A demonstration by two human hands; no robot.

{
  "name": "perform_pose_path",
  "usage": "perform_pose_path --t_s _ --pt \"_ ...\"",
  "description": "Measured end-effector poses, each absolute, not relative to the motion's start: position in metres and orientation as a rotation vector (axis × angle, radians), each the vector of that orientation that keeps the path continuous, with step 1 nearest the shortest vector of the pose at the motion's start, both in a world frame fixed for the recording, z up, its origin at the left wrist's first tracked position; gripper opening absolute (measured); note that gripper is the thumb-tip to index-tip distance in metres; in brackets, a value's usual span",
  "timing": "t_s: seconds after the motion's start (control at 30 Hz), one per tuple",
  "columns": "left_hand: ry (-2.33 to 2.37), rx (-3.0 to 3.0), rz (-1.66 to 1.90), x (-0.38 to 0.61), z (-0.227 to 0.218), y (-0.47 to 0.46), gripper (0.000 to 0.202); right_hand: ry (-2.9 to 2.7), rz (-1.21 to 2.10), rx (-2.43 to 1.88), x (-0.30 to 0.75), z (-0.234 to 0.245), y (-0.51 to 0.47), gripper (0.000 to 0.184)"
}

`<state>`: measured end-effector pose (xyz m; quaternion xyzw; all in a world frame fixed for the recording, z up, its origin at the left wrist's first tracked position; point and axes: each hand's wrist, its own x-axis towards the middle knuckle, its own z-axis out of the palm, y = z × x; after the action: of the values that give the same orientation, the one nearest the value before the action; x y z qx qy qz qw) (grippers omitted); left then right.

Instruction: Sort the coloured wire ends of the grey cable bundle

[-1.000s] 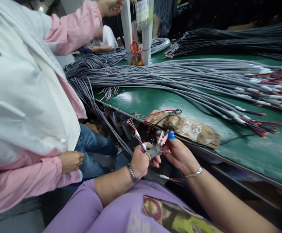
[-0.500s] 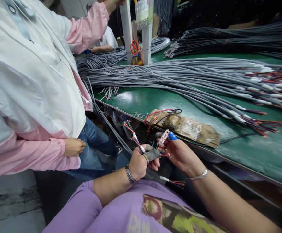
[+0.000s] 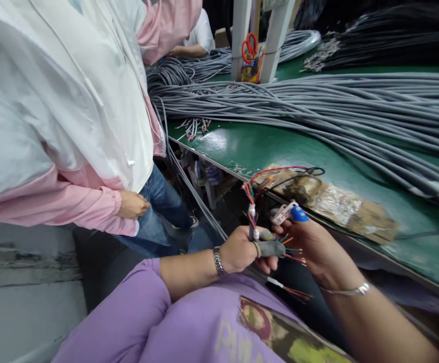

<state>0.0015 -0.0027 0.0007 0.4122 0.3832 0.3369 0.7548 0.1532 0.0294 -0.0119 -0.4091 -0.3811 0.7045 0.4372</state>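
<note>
My left hand [image 3: 239, 250], with grey covers on its fingers, is closed around a grey cable. White-sleeved cable ends with coloured wires [image 3: 251, 204] stand up above the fist. More thin coloured wires [image 3: 293, 252] fan out past the covered fingertips, towards my right hand. My right hand [image 3: 316, 244] has blue tape round its thumb and pinches a small pale, flat plastic tool [image 3: 284, 214] with holes in it. The tool is above the fanned wires and looks apart from them. Below my left hand hangs another white-sleeved cable end [image 3: 276, 282] with orange and dark wires.
Long grey cables [image 3: 318, 108] lie across the green table [image 3: 219, 143]. Taped cardboard [image 3: 371, 217] with red and black leads sits along the table edge. Orange-handled scissors [image 3: 250, 48] hang by a white post. A co-worker in a white and pink jacket [image 3: 75, 101] stands at the left.
The view has swung left and down, so everything sits further right in it. The wires at my left fingertips are spread wider. Both hands keep their hold.
</note>
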Motion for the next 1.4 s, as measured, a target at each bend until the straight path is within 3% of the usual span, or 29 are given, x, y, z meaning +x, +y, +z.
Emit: perform_pose_path --t_s 0.47,1.1,1.27,1.4 --pt "0.893 0.744 0.890 0.001 -0.002 0.007 0.044 -0.601 1.787 -0.841 0.146 -0.004 0.028 0.032" --pt "0.908 0.784 0.856 -0.001 -0.004 0.004 0.041 -0.628 1.786 -0.880 0.148 -0.006 0.026 0.039" --pt "0.938 0.809 0.844 -0.006 -0.008 -0.001 0.042 -0.832 1.887 -0.897 0.159 -0.011 0.017 0.047" --pt "0.979 0.893 0.805 -0.005 -0.012 -0.003 0.046 -1.150 1.820 -1.019 0.166 -0.011 0.012 0.040"
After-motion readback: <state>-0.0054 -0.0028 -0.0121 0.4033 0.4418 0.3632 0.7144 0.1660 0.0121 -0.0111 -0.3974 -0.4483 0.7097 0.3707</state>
